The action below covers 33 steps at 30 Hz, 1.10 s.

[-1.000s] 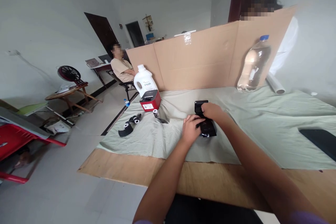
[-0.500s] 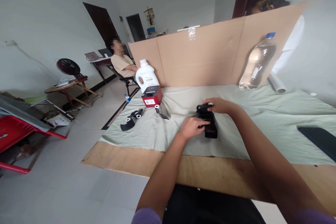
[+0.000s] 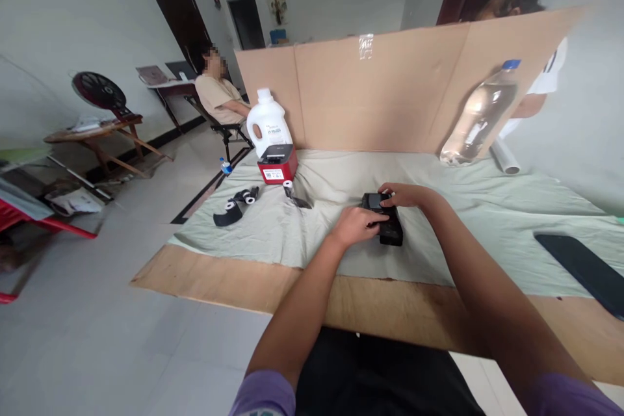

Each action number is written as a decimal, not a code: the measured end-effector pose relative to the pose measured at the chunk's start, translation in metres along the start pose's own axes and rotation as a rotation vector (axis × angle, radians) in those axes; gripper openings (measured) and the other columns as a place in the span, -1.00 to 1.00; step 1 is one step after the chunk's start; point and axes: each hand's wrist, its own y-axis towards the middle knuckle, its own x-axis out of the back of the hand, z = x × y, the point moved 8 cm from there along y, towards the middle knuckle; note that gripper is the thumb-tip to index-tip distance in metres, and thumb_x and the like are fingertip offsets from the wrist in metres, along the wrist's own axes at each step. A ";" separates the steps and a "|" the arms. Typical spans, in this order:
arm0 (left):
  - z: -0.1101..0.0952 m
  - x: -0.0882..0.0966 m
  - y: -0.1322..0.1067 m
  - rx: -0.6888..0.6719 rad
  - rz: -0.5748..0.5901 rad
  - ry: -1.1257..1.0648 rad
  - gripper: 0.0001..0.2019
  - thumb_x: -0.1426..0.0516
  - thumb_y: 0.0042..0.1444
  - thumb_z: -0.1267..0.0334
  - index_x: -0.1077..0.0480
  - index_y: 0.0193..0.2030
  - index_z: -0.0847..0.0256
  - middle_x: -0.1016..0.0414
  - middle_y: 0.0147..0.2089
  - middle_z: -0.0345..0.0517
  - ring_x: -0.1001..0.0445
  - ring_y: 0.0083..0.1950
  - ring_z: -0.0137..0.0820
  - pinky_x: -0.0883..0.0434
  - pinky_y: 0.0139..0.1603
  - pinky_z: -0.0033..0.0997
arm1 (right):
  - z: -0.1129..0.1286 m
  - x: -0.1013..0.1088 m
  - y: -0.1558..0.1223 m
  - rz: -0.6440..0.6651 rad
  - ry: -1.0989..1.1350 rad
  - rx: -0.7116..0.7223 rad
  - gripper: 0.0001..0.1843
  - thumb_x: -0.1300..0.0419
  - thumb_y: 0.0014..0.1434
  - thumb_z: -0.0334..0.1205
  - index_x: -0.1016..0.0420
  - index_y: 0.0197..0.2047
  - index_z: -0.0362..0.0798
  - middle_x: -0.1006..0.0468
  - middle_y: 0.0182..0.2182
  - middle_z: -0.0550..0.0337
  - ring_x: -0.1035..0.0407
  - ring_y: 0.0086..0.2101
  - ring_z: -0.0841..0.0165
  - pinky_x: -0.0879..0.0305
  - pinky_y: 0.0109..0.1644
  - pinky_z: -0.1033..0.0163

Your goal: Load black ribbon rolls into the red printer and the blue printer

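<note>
A black box-shaped device with a hinged lid (image 3: pixel 391 234) lies on the pale green cloth (image 3: pixel 331 175) in front of me. My left hand (image 3: pixel 358 225) holds its left side, the index finger stretched across the top and the other fingers curled at the edge. At the far end, my right hand (image 3: pixel 402 195) pinches the lid, which lies low over the body. My fingers hide part of the device, so its inside cannot be made out. Left of it on the cloth are black rolls with white cores (image 3: pixel 234 207) and another such roll (image 3: pixel 288 186), partly unwound.
A red and black box (image 3: pixel 277 166) stands before a white jug (image 3: pixel 268 122). Cardboard (image 3: pixel 370 101) walls off the back. At right are a large clear bottle (image 3: pixel 480 117), a white tube (image 3: pixel 506 157) and a dark phone-like slab (image 3: pixel 580 270). People sit beyond the table.
The device's lid, raised at the far end before, has come down towards the body with my right hand on it. My left hand stays in place. The view has shifted slightly.
</note>
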 end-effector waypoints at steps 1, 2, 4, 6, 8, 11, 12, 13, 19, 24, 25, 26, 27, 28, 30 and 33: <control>0.000 0.001 0.000 -0.005 -0.018 -0.012 -0.62 -0.15 0.14 0.39 -0.59 0.06 0.03 -0.66 0.00 -0.14 -0.61 -0.07 -0.32 -0.47 -0.04 -0.41 | -0.001 -0.001 0.000 0.020 0.010 -0.032 -0.41 -0.33 0.10 -0.07 -0.43 0.20 0.00 -0.51 0.14 -0.05 -0.49 -0.02 0.11 -0.42 0.01 0.12; 0.000 0.003 0.001 0.002 -0.040 -0.024 -0.62 -0.15 0.15 0.40 -0.59 0.06 0.03 -0.65 0.00 -0.14 -0.60 -0.06 -0.33 -0.46 -0.02 -0.41 | -0.001 -0.002 -0.001 0.043 0.019 -0.064 -0.38 -0.33 0.10 -0.05 -0.40 0.22 0.02 -0.49 0.15 -0.05 -0.50 -0.07 0.13 -0.44 -0.07 0.14; 0.003 0.008 0.001 0.042 -0.105 -0.043 -0.62 -0.13 0.17 0.39 -0.57 0.09 0.03 -0.64 -0.02 -0.14 -0.58 -0.04 -0.35 -0.46 0.02 -0.42 | 0.000 -0.005 -0.005 0.086 0.038 -0.109 -0.34 -0.32 0.10 -0.03 -0.35 0.25 0.05 -0.48 0.16 -0.06 -0.52 -0.16 0.18 -0.44 -0.24 0.19; 0.009 0.016 0.001 0.112 -0.178 -0.058 -0.56 -0.16 0.18 0.31 -0.48 0.21 0.03 -0.58 0.06 -0.10 -0.54 0.07 -0.33 -0.44 0.11 -0.40 | 0.000 -0.007 -0.011 0.084 0.076 -0.132 -0.32 -0.30 0.11 -0.02 -0.31 0.27 0.05 -0.49 0.14 -0.09 -0.51 -0.19 0.19 -0.41 -0.36 0.24; 0.015 0.016 0.001 0.161 -0.177 -0.071 -0.35 -0.27 0.09 0.17 -0.32 0.35 0.07 -0.43 0.24 0.02 -0.43 0.24 -0.20 -0.40 0.23 -0.28 | -0.005 -0.009 -0.017 0.022 0.168 -0.157 -0.28 -0.29 0.11 0.00 -0.26 0.30 0.00 -0.50 0.13 -0.12 -0.50 -0.17 0.18 -0.40 -0.41 0.28; 0.022 0.001 0.001 0.147 -0.005 -0.078 0.09 -0.42 -0.17 0.04 -0.06 0.49 0.18 -0.08 0.48 0.23 -0.21 0.42 0.07 -0.28 0.37 0.00 | -0.023 -0.017 -0.024 -0.146 0.353 -0.213 -0.23 -0.26 0.13 0.06 -0.20 0.30 -0.14 -0.50 0.10 -0.22 -0.51 -0.15 0.16 -0.43 -0.41 0.25; 0.024 -0.003 0.000 0.139 0.050 -0.077 0.14 -0.43 -0.19 0.05 0.00 0.51 0.19 0.01 0.51 0.26 -0.17 0.44 0.13 -0.26 0.37 0.07 | -0.028 -0.022 -0.026 -0.196 0.399 -0.213 -0.25 -0.24 0.14 0.08 -0.24 0.27 -0.19 -0.52 0.07 -0.26 -0.51 -0.15 0.13 -0.45 -0.38 0.22; 0.026 -0.007 -0.001 0.141 0.087 -0.077 0.15 -0.42 -0.18 0.08 0.04 0.52 0.16 0.08 0.54 0.26 -0.18 0.44 0.16 -0.26 0.36 0.11 | -0.030 -0.027 -0.029 -0.237 0.432 -0.195 -0.31 -0.20 0.17 0.09 -0.31 0.21 -0.22 -0.54 0.04 -0.27 -0.52 -0.15 0.11 -0.46 -0.34 0.18; 0.027 -0.017 -0.007 0.194 0.094 -0.201 -0.02 -0.43 -0.17 0.07 -0.19 0.43 -0.07 0.24 0.59 0.05 -0.27 0.40 0.13 -0.31 0.35 0.07 | -0.017 -0.033 -0.060 -0.515 0.564 0.053 -0.42 -0.04 0.19 0.24 -0.60 -0.10 -0.07 -0.66 -0.11 -0.02 -0.50 -0.03 0.02 -0.40 0.09 -0.02; 0.022 -0.026 0.027 0.143 -0.010 -0.323 0.01 -0.46 -0.26 0.17 -0.25 0.41 0.09 0.22 0.58 0.09 -0.08 0.50 0.08 -0.16 0.47 -0.01 | -0.021 0.002 -0.070 -0.572 0.627 0.076 -0.37 0.00 0.19 0.31 -0.64 -0.24 -0.06 -0.67 -0.28 0.03 -0.52 -0.16 0.05 -0.41 -0.05 0.06; 0.021 -0.028 0.043 0.126 -0.024 -0.335 0.00 -0.46 -0.26 0.18 -0.26 0.40 0.11 0.21 0.58 0.10 -0.05 0.51 0.08 -0.14 0.48 -0.01 | -0.028 0.017 -0.069 -0.597 0.613 0.061 -0.38 0.00 0.19 0.30 -0.63 -0.29 -0.06 -0.67 -0.31 0.03 -0.51 -0.18 0.06 -0.39 -0.05 0.07; 0.019 -0.031 0.063 0.107 -0.035 -0.347 -0.02 -0.46 -0.25 0.20 -0.27 0.39 0.12 0.20 0.58 0.11 -0.02 0.52 0.08 -0.13 0.49 0.00 | -0.038 0.032 -0.066 -0.622 0.601 0.029 -0.38 0.00 0.19 0.30 -0.62 -0.34 -0.07 -0.66 -0.35 0.02 -0.51 -0.21 0.07 -0.37 -0.07 0.08; 0.018 -0.035 0.086 0.090 -0.039 -0.361 -0.02 -0.46 -0.25 0.21 -0.27 0.39 0.14 0.19 0.57 0.14 -0.01 0.53 0.08 -0.14 0.48 0.00 | -0.052 0.048 -0.062 -0.647 0.603 -0.021 -0.37 0.00 0.19 0.30 -0.60 -0.38 -0.08 -0.65 -0.38 0.02 -0.50 -0.24 0.09 -0.36 -0.10 0.11; 0.016 -0.041 0.110 0.077 -0.041 -0.374 -0.03 -0.46 -0.24 0.22 -0.28 0.39 0.17 0.19 0.57 0.17 0.00 0.53 0.08 -0.15 0.47 0.00 | -0.069 0.063 -0.058 -0.677 0.614 -0.074 -0.36 0.02 0.21 0.30 -0.58 -0.40 -0.09 -0.64 -0.40 0.01 -0.49 -0.26 0.12 -0.36 -0.12 0.13; 0.011 -0.059 0.157 0.050 -0.013 -0.401 -0.02 -0.45 -0.25 0.24 -0.26 0.40 0.19 0.20 0.57 0.23 -0.01 0.52 0.08 -0.17 0.46 -0.02 | -0.108 0.088 -0.051 -0.746 0.627 -0.188 -0.32 0.07 0.25 0.30 -0.55 -0.43 -0.12 -0.62 -0.41 -0.02 -0.47 -0.29 0.16 -0.34 -0.15 0.16; 0.002 -0.102 0.214 0.014 0.106 -0.439 -0.02 -0.44 -0.23 0.27 -0.24 0.41 0.22 0.24 0.57 0.28 -0.07 0.50 0.09 -0.22 0.43 -0.05 | -0.169 0.108 -0.045 -0.846 0.656 -0.339 -0.29 0.09 0.27 0.32 -0.55 -0.36 -0.14 -0.63 -0.32 -0.10 -0.48 -0.22 0.15 -0.33 -0.12 0.17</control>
